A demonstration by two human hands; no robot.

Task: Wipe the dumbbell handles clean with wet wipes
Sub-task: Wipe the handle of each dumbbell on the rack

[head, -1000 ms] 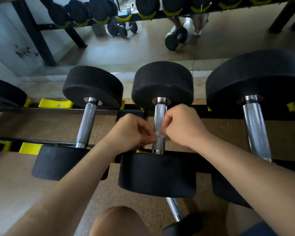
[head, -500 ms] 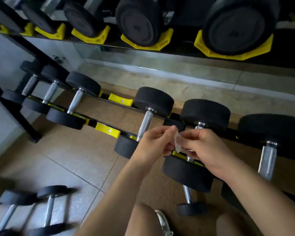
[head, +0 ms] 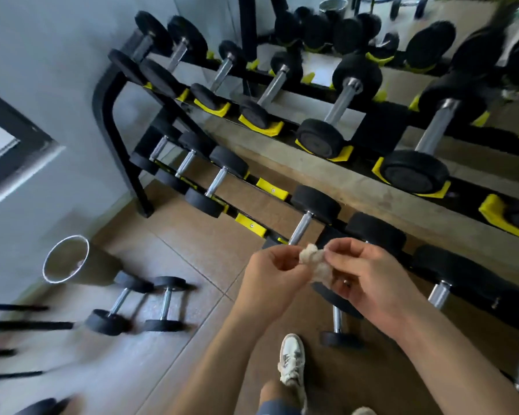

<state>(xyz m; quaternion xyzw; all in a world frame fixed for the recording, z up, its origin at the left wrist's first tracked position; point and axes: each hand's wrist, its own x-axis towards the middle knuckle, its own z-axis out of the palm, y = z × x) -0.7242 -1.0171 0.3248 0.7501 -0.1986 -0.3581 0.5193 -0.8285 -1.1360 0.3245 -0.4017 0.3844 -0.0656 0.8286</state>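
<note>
Both hands are raised over the lower tier of the rack and pinch one crumpled wet wipe (head: 315, 262) between them. The left hand (head: 271, 274) grips its left end with curled fingers, and the right hand (head: 369, 280) holds its right, lower part between thumb and fingertips. The wipe touches no metal.

The closest bare dumbbell handle (head: 301, 229) lies just beyond the wipe, slightly to the left. Its long axis runs near to far across the two rails, with the far end leaning a little to the right. The left hand is the nearer one, so I judge it needs only a short reach forward and down. That dumbbell's far head (head: 315, 203) shows whole, but its near head is hidden behind the left hand.

Behind the right hand sits a second dumbbell (head: 375, 232). Its handle is covered entirely by the hand and the wipe, so I cannot tell its state. Further right another handle (head: 439, 295) shows only as a short stub.

Outward, the upper tier (head: 381, 127) carries larger dumbbells in yellow cradles. Two small dumbbells (head: 165, 304) lie on the tiled floor to the near left, beside a metal-rimmed bin (head: 66, 259). A shoe (head: 292, 360) shows below the forearms. The left edge and far right corner are smeared with blur.
</note>
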